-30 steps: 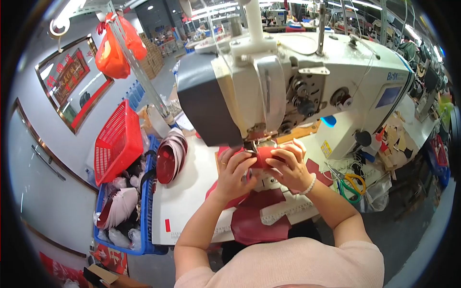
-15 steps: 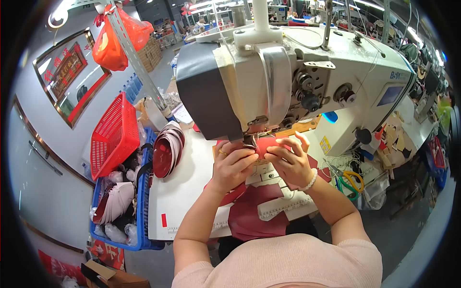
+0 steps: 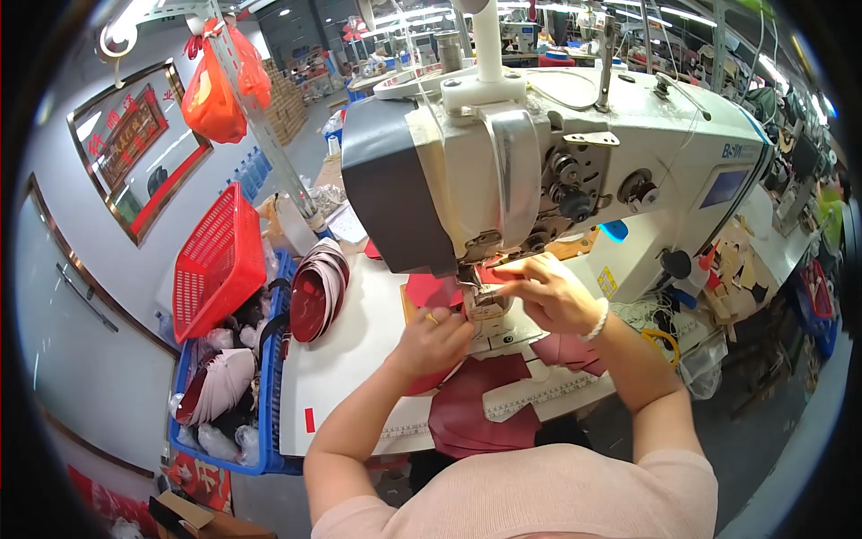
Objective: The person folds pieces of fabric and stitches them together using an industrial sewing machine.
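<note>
The head of a white sewing machine (image 3: 664, 135) stands over the work spot. My left hand (image 3: 433, 340) is closed just left of the needle area, beside a red piece (image 3: 431, 289); what its fingers hold is too small to tell. My right hand (image 3: 552, 292) is right of the presser foot, fingers bent toward the needle, their tips near some red material; whether they grip it is unclear. Dark red pieces (image 3: 480, 418) lie at the table's front edge beside a ruler strip (image 3: 548, 393). Another dark red piece (image 3: 571, 353) lies below my right wrist.
Stacked curved red pieces (image 3: 310, 296) stand on the white table (image 3: 346, 368) at the left. Beyond them are a red basket (image 3: 215, 269) and a filled blue crate (image 3: 265, 413). Yellow-handled scissors (image 3: 663, 340) and loose threads lie right of my right forearm.
Both hands have come apart from the red piece they held together at the needle. My left hand moved down and closed; my right hand turned over the machine bed, its forearm now covering part of the scissors.
</note>
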The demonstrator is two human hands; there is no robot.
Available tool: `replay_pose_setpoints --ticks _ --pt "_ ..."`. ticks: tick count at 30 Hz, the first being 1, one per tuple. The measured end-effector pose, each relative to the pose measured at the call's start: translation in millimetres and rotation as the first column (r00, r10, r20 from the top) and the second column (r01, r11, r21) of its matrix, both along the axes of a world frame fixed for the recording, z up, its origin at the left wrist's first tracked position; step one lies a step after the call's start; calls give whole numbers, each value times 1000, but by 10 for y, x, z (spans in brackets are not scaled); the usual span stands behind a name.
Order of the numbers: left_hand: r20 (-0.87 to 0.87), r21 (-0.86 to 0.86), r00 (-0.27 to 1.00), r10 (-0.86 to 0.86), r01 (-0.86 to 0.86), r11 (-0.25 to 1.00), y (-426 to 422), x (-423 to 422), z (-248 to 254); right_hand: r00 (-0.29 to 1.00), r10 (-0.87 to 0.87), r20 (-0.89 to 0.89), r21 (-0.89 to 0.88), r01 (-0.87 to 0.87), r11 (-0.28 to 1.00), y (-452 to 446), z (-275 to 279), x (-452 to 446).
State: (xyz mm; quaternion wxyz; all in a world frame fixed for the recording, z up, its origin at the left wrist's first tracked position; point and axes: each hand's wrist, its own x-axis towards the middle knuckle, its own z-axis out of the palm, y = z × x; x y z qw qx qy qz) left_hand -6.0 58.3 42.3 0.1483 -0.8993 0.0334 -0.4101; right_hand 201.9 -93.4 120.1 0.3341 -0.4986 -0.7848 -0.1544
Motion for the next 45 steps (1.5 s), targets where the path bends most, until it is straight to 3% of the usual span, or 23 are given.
replay_pose_setpoints --ticks 1,4,5,6,8,9,10,12,13,15,16,17,19,22,23,24,25,27,29,31,36,38,45 --pt "-116 26 990 86 -83 996 -93 -63 -60 989 69 130 7 -70 998 10 -53 141" --pt "-271 170 874 404 -370 913 -277 -182 -216 998 49 26 -60 -47 997 -21 -1 191" --pt "-304 297 826 475 -391 871 -289 -218 -210 985 42 167 -38 -36 999 -5 16 258" --pt "-347 202 838 422 -372 906 -261 -256 -147 985 42 167 -16 -40 999 10 49 271" --pt "-406 9 861 308 -333 943 -147 -304 56 978 1 209 -157 32 987 54 15 561" --pt "-308 -154 923 231 -288 945 -118 -287 120 955 -134 265 0 139 990 170 -128 581" --pt "-272 -297 949 159 -240 924 -96 -264 214 946 -191 264 -54 212 976 329 -274 643" --pt "-171 -565 985 27 -120 817 -77 -206 421 916 -299 268 -171 351 921 666 -583 797" --pt "-71 -629 997 -14 -34 777 -65 -157 515 913 -273 302 -114 319 941 812 -710 872" --pt "-23 -776 997 -80 33 630 -43 -112 553 823 -506 260 -272 565 779 654 -491 685" --pt "4 -834 994 -110 65 548 -25 -103 575 828 -521 207 -392 558 731 488 -158 571" --pt "-1 -776 991 -137 86 625 -8 -120 578 822 -548 157 -501 544 673 322 174 456" --pt "12 -869 982 -186 102 484 -14 -104 594 951 -279 -136 -540 165 826 58 287 587" --pt "27 -973 981 -194 70 219 -68 -19 552 856 160 -491 -395 -382 835 -74 309 455" --pt "25 -987 980 -196 56 152 -85 13 567 935 128 -330 -359 -250 899 -80 296 339" --pt "24 -995 979 -200 43 91 -88 41 588 931 157 -330 -295 -259 919 17 188 263" --pt "-65 -996 979 -195 -52 72 -58 11 567 933 65 -353 -303 -180 936 50 155 180" --pt "-37 -996 981 -192 -52 -77 -54 -24 525 894 -159 -418 -390 -19 921 90 213 4" --pt "61 -960 971 -232 -7 -281 -93 -41 567 869 -191 -456 -386 0 923 142 228 -24" --pt "100 -958 964 -248 26 -287 -89 46 541 821 -274 -501 -469 9 883 175 241 -34" --pt "23 -935 973 -228 -60 -349 -99 221 609 828 -213 -518 -302 56 952 319 27 -43" --pt "43 -910 979 -201 -45 -412 -94 253 600 807 -235 -542 -341 44 939 362 -15 -36" --pt "162 -888 981 -110 96 -450 -66 327 478 757 -213 -618 -348 -20 937 369 9 -46"
